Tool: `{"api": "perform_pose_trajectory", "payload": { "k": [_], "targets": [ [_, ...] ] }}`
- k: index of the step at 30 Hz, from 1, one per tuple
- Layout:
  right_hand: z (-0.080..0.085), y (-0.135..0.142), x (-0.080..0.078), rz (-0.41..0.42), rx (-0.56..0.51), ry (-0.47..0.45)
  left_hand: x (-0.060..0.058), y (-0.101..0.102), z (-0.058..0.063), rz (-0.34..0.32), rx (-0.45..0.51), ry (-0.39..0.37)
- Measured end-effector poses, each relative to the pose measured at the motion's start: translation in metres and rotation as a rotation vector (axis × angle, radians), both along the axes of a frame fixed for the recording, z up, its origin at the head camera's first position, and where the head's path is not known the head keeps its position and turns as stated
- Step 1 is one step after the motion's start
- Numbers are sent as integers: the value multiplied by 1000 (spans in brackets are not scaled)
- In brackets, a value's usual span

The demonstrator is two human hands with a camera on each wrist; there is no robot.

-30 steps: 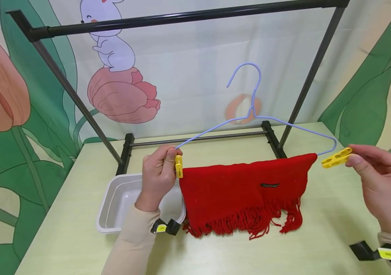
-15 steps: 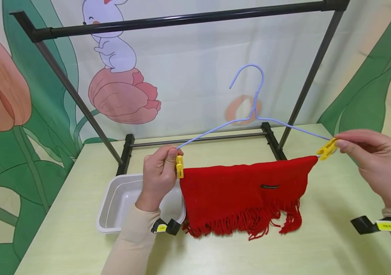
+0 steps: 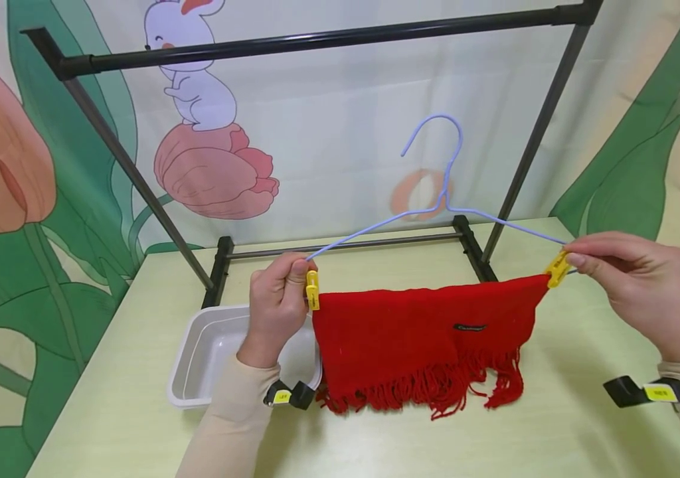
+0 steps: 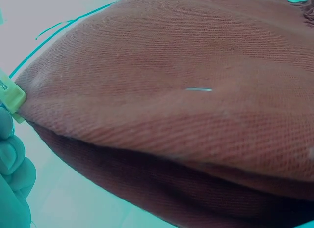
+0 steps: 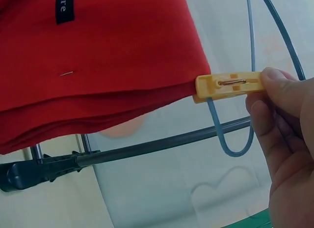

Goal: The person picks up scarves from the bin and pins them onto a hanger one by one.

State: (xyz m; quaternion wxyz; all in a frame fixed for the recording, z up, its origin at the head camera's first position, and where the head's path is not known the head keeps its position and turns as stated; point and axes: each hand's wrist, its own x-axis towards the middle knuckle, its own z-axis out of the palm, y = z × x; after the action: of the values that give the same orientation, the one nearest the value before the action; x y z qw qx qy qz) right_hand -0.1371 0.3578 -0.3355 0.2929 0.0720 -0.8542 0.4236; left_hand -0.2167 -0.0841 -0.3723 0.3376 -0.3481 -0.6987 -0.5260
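Observation:
A red fringed scarf (image 3: pixel 424 332) hangs folded over the lower bar of a lilac wire hanger (image 3: pixel 370 231). My left hand (image 3: pixel 277 305) grips the hanger's left end, beside a yellow clothespin (image 3: pixel 313 290) clamped at the scarf's left corner. At the other end my right hand (image 3: pixel 645 285) pinches a second yellow clothespin (image 3: pixel 558 268) between thumb and fingers. In the right wrist view this clothespin (image 5: pixel 228 85) has its tip over the scarf's corner and the hanger wire. The left wrist view shows the scarf's underside and fingers (image 4: pixel 12 159) at the left edge.
A black metal rack (image 3: pixel 328 41) stands behind the hanger, its base on the pale table (image 3: pixel 435 445). A light grey plastic basin (image 3: pixel 187 372) sits at the left, partly behind my left arm. Behind everything hangs a printed curtain (image 3: pixel 328 133).
My right hand has moved left with its clothespin, from apart from the hanger onto the scarf's right corner. My left hand stays in place; the hanger has shifted only slightly.

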Motion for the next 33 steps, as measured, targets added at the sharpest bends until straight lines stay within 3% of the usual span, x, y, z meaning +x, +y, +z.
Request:
{"api": "perform_pose_trajectory", "payload": {
  "k": [11,19,28,33],
  "targets": [
    [-7,-6,3,-24,21,-46,0,0,0,-14,34,-15],
    [-10,-8,10,-99,145,-120,-2,-1,-2,-25,13,-9],
    [-10,0,9,-124,138,18,-3,-3,-4,-29,13,-4],
    [-9,15,6,-61,283,-132,-3,-4,-5,-48,15,-11]
  ]
}}
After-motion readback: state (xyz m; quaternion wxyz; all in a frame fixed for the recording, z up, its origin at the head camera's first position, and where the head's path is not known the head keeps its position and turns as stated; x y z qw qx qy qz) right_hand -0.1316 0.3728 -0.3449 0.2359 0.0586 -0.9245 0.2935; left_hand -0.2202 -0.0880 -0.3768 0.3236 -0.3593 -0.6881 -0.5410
